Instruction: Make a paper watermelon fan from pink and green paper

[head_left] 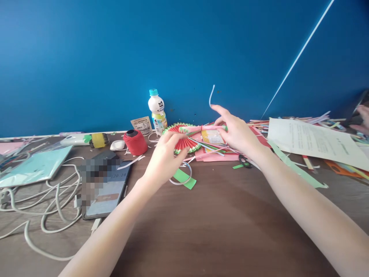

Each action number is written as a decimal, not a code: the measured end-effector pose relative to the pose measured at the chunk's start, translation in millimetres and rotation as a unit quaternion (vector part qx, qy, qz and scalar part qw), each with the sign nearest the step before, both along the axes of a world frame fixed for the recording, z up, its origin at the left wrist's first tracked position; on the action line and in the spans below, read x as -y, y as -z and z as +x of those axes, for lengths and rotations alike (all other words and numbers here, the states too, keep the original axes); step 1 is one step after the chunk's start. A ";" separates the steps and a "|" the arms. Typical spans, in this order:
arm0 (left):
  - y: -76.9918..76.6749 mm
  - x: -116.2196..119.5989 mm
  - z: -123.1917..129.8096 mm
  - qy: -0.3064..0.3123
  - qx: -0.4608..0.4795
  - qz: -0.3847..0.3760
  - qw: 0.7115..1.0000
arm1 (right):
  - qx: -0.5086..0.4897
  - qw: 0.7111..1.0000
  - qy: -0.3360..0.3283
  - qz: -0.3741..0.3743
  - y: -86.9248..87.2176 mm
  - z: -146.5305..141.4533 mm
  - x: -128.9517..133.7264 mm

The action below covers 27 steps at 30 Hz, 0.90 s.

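Forearms (113,231) are seen lowermost; hands (165,157) are held apart, grips indeterminable; mid-frame, pleated fan (181,143) should be handled lightly.

Here they come, my bare left forearm (115,231) and bare right forearm (300,200), slim and smooth, tapering at the wrists (143,186) into an unadorned left hand (164,157) and right hand (238,132), fingers (220,109) slender!
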<state>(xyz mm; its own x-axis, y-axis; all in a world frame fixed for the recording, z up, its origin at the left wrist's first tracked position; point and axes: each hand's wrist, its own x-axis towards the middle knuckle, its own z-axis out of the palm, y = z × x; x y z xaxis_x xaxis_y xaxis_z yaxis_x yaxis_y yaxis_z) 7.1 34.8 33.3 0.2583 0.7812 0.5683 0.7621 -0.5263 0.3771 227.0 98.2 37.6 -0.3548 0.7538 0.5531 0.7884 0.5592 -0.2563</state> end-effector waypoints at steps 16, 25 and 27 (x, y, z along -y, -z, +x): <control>-1.8 1.4 -1.2 0.011 -0.057 -0.186 0.981 | -0.205 0.934 -0.176 -0.233 -8.9 -6.6 34.1; 5.8 -4.8 -6.2 0.092 0.132 -0.198 0.967 | -0.270 0.878 -0.209 -0.336 -4.0 1.5 25.1; 6.2 -5.7 -6.6 0.111 0.163 -0.185 0.963 | -0.272 0.855 -0.226 -0.380 -5.6 2.2 25.9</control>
